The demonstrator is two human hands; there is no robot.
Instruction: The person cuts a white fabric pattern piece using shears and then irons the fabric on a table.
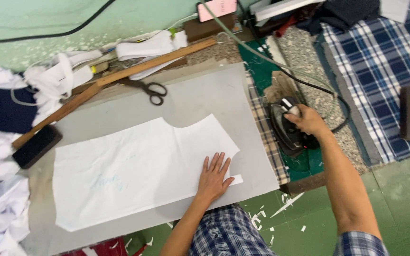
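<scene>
One hand flat on a cut white cloth, the other closed on an iron.

The left hand (213, 176) lies open, fingers spread and palm down, on the near right corner of the white cloth piece (134, 170) — the cloth stretches away from it to the left across the grey board (205, 90) on the tabletop. The right hand (309, 122) is well apart to the right, fingers wrapped around the handle of a dark iron (288, 130) that sits on a green mat (262, 66) just past the board's checked edge. Scissors (149, 89) and a long wooden ruler (119, 76) lie at the far side of the board — a dark block (37, 146) rests at its left edge, beside the cloth.
</scene>
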